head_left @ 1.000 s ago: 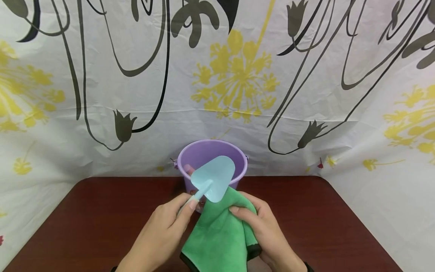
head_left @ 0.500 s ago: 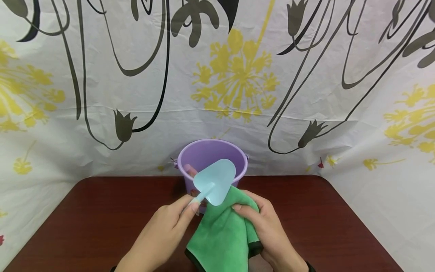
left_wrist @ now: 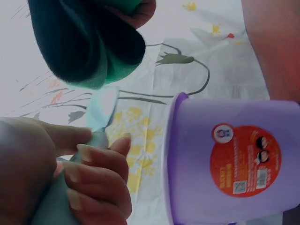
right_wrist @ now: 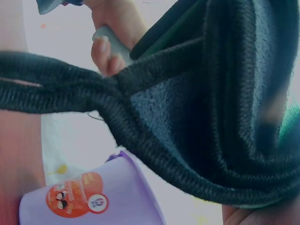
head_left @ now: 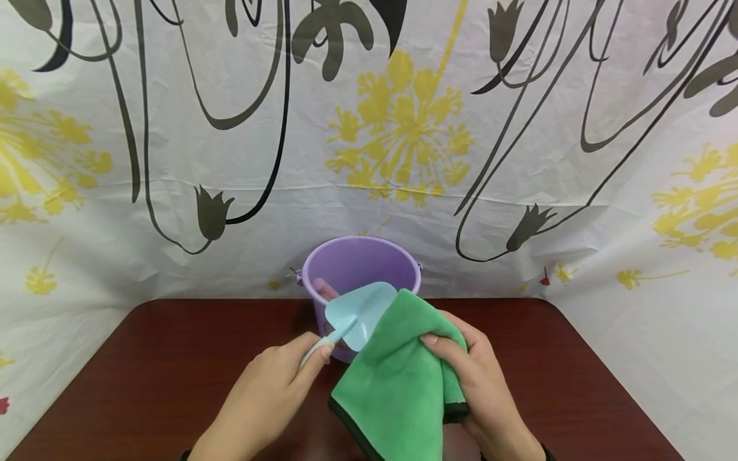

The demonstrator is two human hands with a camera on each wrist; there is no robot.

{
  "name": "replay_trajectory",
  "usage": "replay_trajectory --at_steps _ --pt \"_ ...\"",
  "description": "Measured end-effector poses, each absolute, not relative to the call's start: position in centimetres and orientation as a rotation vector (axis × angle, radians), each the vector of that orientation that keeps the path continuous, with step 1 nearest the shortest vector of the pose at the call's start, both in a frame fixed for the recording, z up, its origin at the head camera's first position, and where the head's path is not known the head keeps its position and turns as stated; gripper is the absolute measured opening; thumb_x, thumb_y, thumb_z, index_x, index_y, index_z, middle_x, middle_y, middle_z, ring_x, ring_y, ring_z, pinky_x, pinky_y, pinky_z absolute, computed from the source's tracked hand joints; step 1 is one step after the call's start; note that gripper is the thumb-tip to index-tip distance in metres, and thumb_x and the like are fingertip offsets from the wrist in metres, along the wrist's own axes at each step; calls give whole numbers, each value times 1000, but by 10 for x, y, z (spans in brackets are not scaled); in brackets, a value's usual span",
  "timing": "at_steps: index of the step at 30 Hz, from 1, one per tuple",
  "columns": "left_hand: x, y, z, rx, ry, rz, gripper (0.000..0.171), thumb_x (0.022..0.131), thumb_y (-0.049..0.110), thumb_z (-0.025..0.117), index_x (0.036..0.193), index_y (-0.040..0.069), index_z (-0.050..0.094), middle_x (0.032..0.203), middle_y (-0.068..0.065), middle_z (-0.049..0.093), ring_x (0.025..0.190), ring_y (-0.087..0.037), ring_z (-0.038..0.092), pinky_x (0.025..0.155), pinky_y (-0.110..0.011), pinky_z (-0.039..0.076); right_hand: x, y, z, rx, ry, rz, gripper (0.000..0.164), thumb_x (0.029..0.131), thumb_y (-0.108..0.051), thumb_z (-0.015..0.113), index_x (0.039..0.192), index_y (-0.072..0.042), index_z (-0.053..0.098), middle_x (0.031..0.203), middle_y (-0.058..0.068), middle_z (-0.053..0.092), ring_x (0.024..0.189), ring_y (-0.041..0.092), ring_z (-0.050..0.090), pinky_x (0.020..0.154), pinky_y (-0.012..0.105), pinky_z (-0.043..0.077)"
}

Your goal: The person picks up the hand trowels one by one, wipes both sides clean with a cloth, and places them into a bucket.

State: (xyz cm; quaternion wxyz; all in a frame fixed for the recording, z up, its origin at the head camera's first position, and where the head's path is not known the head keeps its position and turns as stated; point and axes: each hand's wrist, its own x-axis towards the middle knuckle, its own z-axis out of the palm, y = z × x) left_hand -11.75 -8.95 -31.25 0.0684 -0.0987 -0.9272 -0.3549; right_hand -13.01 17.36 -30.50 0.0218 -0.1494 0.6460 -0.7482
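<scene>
Table [head_left: 173,365]: dark reddish-brown, smooth, faintly glossy; far corners rounded.
Sheet [head_left: 369,153]: pale, creased, hanging behind the table; printed with yellow flowers and dark stems.
Bucket [head_left: 369,262]: purple, upright near the far table edge; red sticker [left_wrist: 246,161] on its side.
Left hand [head_left: 271,381]: clamped round the handle of the light-blue shovel [head_left: 359,315].
Right hand [head_left: 484,374]: gripping the dark-edged green cloth [head_left: 400,374].
Hands: apart.
Shovel and cloth: above the table, before the bucket; mutual contact cannot be told.
</scene>
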Motion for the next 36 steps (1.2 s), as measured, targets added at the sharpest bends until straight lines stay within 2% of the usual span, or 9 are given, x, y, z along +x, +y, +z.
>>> replay_trajectory --at_steps 10,17,24,31,36 --pt "-113 -91 -312 -383 -2613 -1206 26 105 44 50 83 31 52 60 16 27 55 2 27 52 -20 32 -133 175 -301 -342 2151 -2301 30 100 -13 61 129 -4 63 105 2 72 82 13 72 72 34 61" --pt "-113 -86 -316 -597 -2608 -1186 24 107 41 48 86 32 54 64 20 41 59 4 40 59 -20 41 -132 165 -308 -421 2135 -2190 34 100 -14 61 133 -5 61 114 3 72 90 14 73 80 34 60" --pt "-113 -82 -318 -638 -2578 -1200 24 108 38 47 85 30 53 63 20 32 59 4 40 60 -19 42 -127 148 -318 -460 2007 -2155 33 101 -16 58 131 -4 61 110 6 72 94 14 71 83 34 60" --pt "-113 -82 -316 -594 -2623 -1184 26 108 40 45 86 29 53 64 18 32 61 2 44 61 -19 42 -124 138 -325 -485 1899 -2119 33 103 -18 54 131 -1 58 110 6 73 94 17 74 84 37 60" --pt "-113 -82 -316 -583 -2649 -1203 25 108 42 44 88 30 53 64 18 35 64 2 46 63 -20 43 -125 137 -326 -438 1927 -2127 32 102 -18 57 129 -2 60 109 6 73 93 16 73 83 36 60"
